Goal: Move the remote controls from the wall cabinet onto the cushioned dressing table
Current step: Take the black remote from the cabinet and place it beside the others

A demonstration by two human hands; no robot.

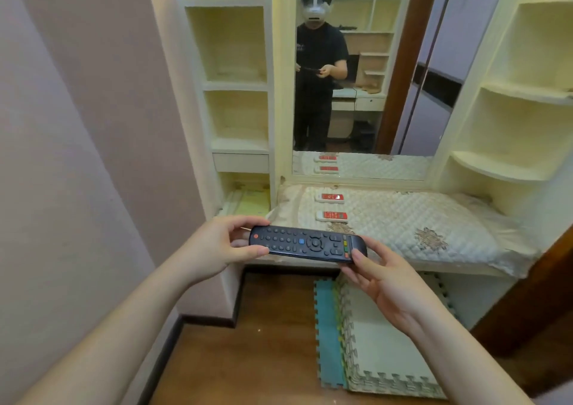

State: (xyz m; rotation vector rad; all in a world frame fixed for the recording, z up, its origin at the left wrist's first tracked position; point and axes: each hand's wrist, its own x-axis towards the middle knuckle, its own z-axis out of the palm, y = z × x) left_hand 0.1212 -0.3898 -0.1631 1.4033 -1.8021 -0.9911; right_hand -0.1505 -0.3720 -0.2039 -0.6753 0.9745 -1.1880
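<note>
Hands share one black remote (307, 244), held level and face up before the table's (403, 221) front edge. Left hand (217, 246) pinches the end with the red button, thumb under, fingers curled over the far side. Right hand (381, 277), palm up, grips the other end with thumb and fingertips. Both forearms reach in from 7 and 5 o'clock, cut off at the frame. Two white remotes (330, 198) (331, 216) lie on the quilted pad at 12 o'clock of the black one; their labels are unreadable.
</note>
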